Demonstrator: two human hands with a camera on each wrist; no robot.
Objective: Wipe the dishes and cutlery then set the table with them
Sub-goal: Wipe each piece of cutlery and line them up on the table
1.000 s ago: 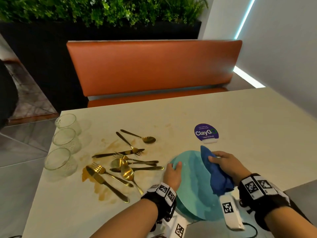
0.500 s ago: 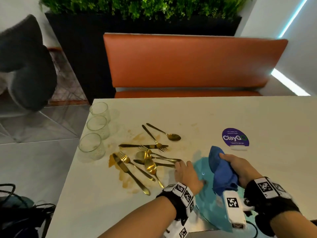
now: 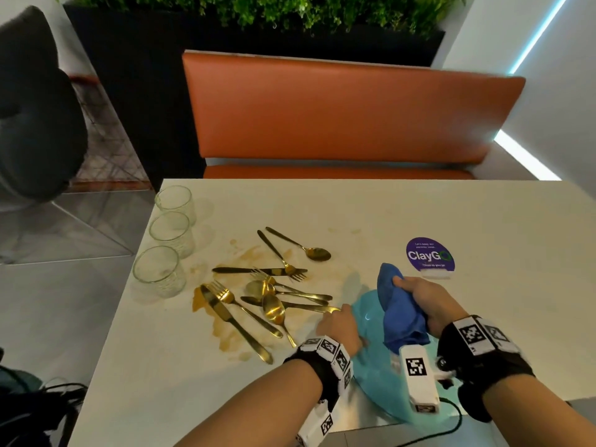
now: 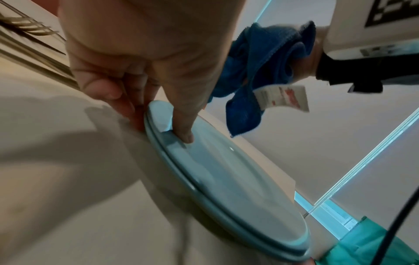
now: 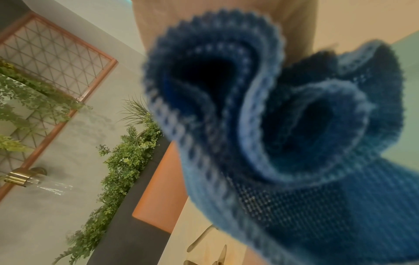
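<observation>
A teal plate (image 3: pixel 371 356) lies at the table's near edge. My left hand (image 3: pixel 337 321) pinches its left rim, thumb (image 4: pixel 183 132) on the upper face and fingers (image 4: pixel 127 107) under the edge of the plate (image 4: pixel 226 179). My right hand (image 3: pixel 425 301) grips a bunched blue cloth (image 3: pixel 400 314) over the plate's far right part. The cloth (image 5: pixel 283 125) fills the right wrist view and hides those fingers. Several gold knives, forks and spoons (image 3: pixel 267 291) lie in a loose heap left of the plate.
Three clear glasses (image 3: pixel 171 233) stand in a row along the table's left edge. A brown spill (image 3: pixel 225 333) stains the table (image 3: pixel 354 208) under the cutlery. A purple ClayGo sign (image 3: pixel 430 254) sits beyond the plate. An orange bench (image 3: pixel 338 117) faces the far side.
My left hand has slid from the plate's far rim to its left rim and now pinches it. The cloth has bunched up in my right hand. The head view has turned left.
</observation>
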